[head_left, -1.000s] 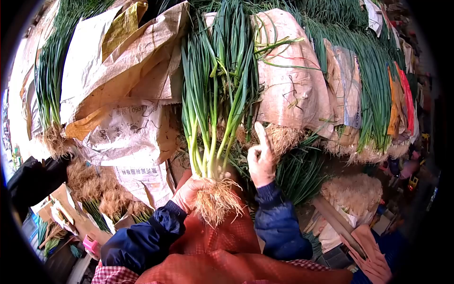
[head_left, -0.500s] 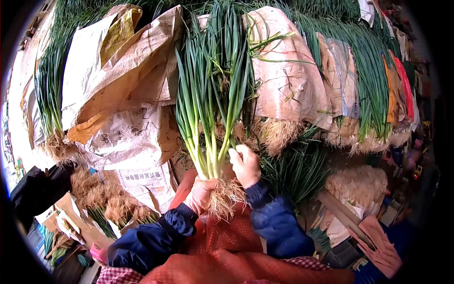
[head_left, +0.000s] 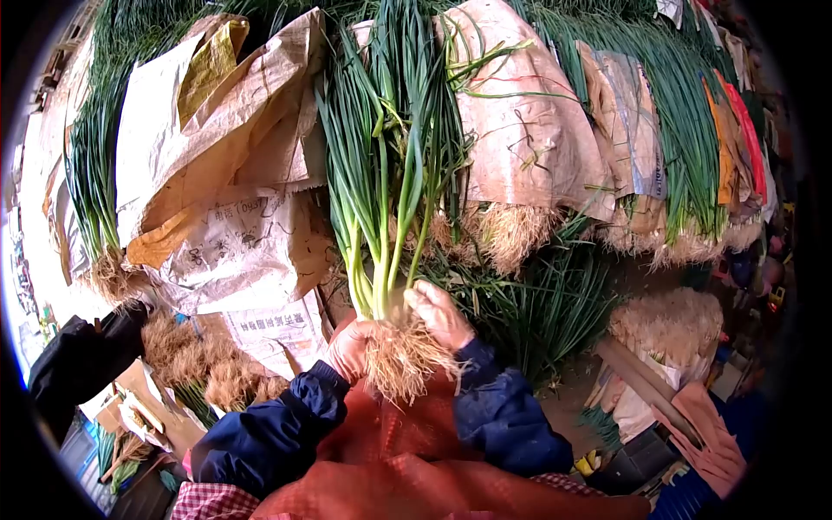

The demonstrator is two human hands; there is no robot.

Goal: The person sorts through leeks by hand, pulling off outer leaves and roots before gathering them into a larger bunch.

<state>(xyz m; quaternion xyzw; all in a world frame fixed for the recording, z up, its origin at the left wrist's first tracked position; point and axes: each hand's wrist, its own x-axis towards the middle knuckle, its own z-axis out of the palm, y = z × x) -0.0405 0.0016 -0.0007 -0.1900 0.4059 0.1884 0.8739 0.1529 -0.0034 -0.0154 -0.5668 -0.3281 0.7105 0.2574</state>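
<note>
A bunch of green onions [head_left: 381,225] stands nearly upright in front of me, its white stem ends low and its green leaves reaching up over the pile. My left hand [head_left: 350,348] is closed around the base of the bunch from the left. At the right side of the stems, my right hand [head_left: 440,315] has its fingers pinched on an outer green onion stalk, close above the roots. Tangled pale roots [head_left: 403,362] hang between both hands. Behind the bunch, more green onions overlap it, so where its leaf tips end is hard to tell.
Woven sacks [head_left: 520,130] cover rows of green onions at the back. Loose green leaves [head_left: 546,303] lie right of my hands. Root-end bundles rest at lower left [head_left: 208,364] and lower right [head_left: 667,325]. A wooden bar [head_left: 646,386] and a pink glove [head_left: 706,433] sit at right.
My right hand has moved slightly left and down toward the stem bases. My left hand has shifted a little left, and the roots look more spread. The whole view has shifted slightly.
</note>
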